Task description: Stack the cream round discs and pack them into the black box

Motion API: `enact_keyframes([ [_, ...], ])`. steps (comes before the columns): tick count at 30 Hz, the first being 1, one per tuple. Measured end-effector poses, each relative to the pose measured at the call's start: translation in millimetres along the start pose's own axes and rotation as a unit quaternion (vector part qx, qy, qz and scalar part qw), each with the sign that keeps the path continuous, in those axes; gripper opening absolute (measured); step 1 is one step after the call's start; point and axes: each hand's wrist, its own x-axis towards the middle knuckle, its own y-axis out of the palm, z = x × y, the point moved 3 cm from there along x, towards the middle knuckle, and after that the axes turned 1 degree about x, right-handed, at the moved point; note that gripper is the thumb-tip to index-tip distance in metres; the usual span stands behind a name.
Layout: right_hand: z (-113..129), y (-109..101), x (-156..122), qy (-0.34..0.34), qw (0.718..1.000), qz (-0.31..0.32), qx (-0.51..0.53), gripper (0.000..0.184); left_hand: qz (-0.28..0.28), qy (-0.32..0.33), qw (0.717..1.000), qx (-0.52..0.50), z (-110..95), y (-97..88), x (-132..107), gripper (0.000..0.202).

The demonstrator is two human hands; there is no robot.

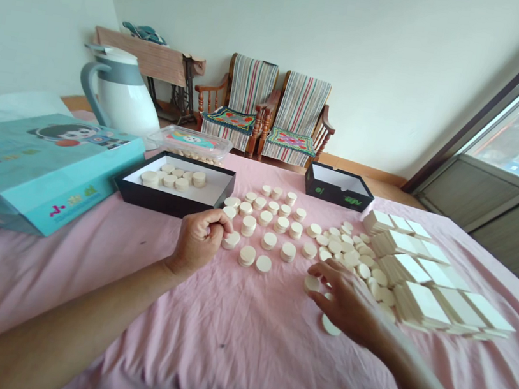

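My left hand (200,238) is closed in a fist beside a short stack of round cream discs (231,240). Whatever it holds, if anything, is hidden. The thumb and fingers of my right hand (346,300) close around a round disc (311,283) on the cloth. Another disc (330,325) lies just below that hand. Many small disc stacks (269,241) stand in loose rows between my hands. A heap of loose discs (348,252) spreads just beyond my right hand.
Stacked rectangular cards (422,304) stand at right. A black box (175,208) holding discs and a second black box (339,196) lie farther back. A teal box (23,187), a white jug (125,101) and a clear plastic container (194,140) occupy the left of the pink cloth (215,369).
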Motion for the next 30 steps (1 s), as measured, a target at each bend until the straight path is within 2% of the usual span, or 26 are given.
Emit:
enact_keyframes([
  [2,0,0,0,0.006,1.0,-0.002,-0.002,0.013,0.0,0.0,1.0,-0.001,0,-0.1,0,0.026],
  [7,-3,3,-2,0.018,1.0,-0.001,-0.014,0.027,-0.001,0.001,1.0,0.002,0,-0.5,0,0.026],
  [11,0,7,0,0.015,1.0,-0.016,-0.004,0.022,0.0,0.003,1.0,0.005,1,-0.2,-1,0.026],
  [15,22,9,14,-0.026,0.996,-0.078,0.039,0.026,0.001,0.003,1.0,0.005,0,0.1,-1,0.026],
  [18,45,12,29,-0.058,0.992,-0.1,0.058,0.028,0.002,0.004,1.0,0.001,0,-0.2,-1,0.027],
  [23,68,21,48,-0.082,0.993,-0.081,0.04,0.023,0.007,0.009,1.0,-0.012,0,-0.4,-1,0.027],
  [30,69,27,52,-0.077,0.995,-0.057,0.019,0.021,0.007,0.009,1.0,-0.008,-2,-0.7,-1,0.027],
])
